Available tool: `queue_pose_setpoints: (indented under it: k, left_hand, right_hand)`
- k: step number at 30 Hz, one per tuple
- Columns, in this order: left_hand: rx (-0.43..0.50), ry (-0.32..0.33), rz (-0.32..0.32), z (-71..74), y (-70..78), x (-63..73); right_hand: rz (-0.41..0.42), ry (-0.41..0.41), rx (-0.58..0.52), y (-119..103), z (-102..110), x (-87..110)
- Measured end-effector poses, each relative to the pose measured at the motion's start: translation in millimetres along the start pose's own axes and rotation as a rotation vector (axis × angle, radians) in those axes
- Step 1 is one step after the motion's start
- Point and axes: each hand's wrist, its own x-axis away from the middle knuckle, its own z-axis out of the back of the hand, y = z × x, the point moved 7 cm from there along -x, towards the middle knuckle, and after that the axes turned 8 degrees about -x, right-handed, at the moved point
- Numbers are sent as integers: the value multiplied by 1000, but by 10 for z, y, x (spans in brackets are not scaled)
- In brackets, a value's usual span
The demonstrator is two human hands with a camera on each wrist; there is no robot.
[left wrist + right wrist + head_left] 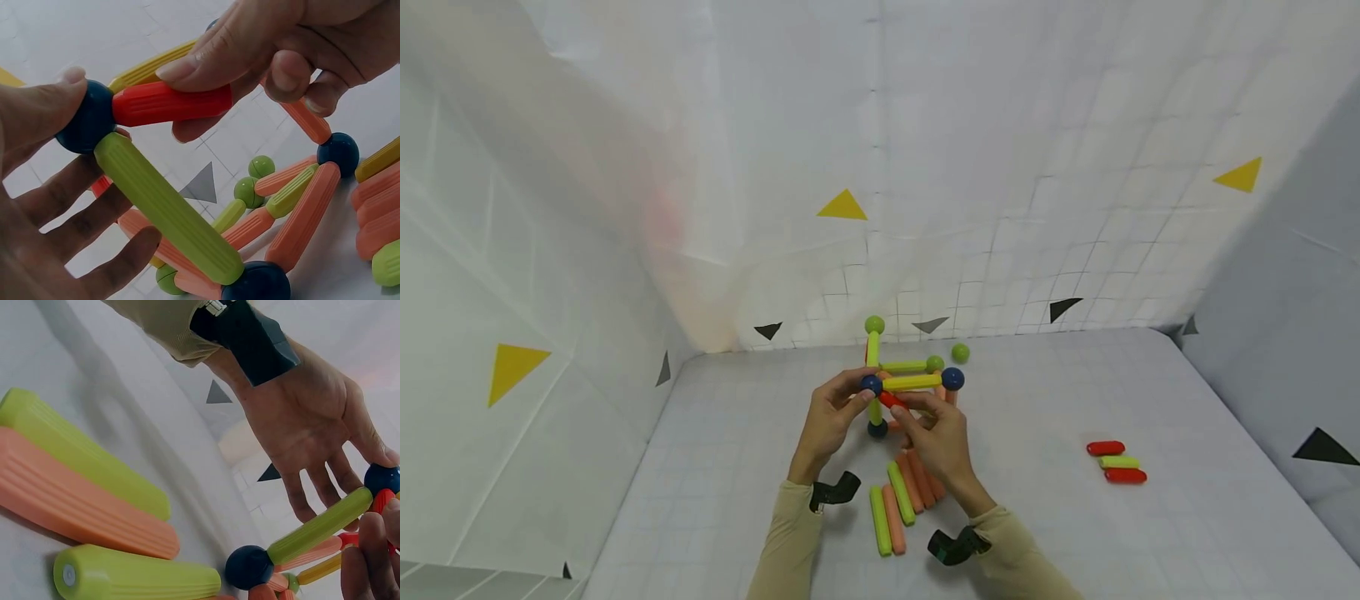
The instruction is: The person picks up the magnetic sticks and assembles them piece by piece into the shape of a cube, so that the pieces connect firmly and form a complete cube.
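Observation:
My left hand [827,425] grips a dark blue ball [87,117] between thumb and fingers, its other fingers spread behind a green rod [169,206]. This rod slopes from the held ball to a lower blue ball [256,281]. My right hand [942,437] pinches a short red rod [172,104], whose near end meets the held ball. A yellow rod [912,382] runs from that ball to another blue ball [952,378]. Together they belong to a frame of rods and balls, with a green ball [875,325] on top; my hands hide part of it.
Loose green rods [880,521] and orange rods [893,518] lie on the table in front of the frame. Off to the right, a green rod [1118,462] lies between two red rods [1125,476]. Behind the frame sits a loose green ball [960,352], near the back wall.

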Motion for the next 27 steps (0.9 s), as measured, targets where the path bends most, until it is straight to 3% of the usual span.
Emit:
queue_pose_setpoints:
  k: [10, 15, 18, 22, 25, 27]
  left_hand:
    - [-54, 3, -23, -21, 16, 0]
    - [-78, -7, -49, -39, 28, 5]
    - [-90, -7, -60, -42, 41, 4]
    - [-105, 6, -52, -45, 46, 3]
    - [-118, 9, -47, -66, 33, -3]
    - [-121, 12, -50, -73, 28, -4]
  right_hand:
    - [57, -2, 49, -107, 94, 39]
    - [128, 5, 318, -316, 287, 89]
    - [4, -51, 539, -295, 424, 120]
    - [-268, -231, 780, -79, 580, 181]
    - [-385, -331, 854, 77, 654, 204]
    - [-411, -366, 853, 164, 663, 206]
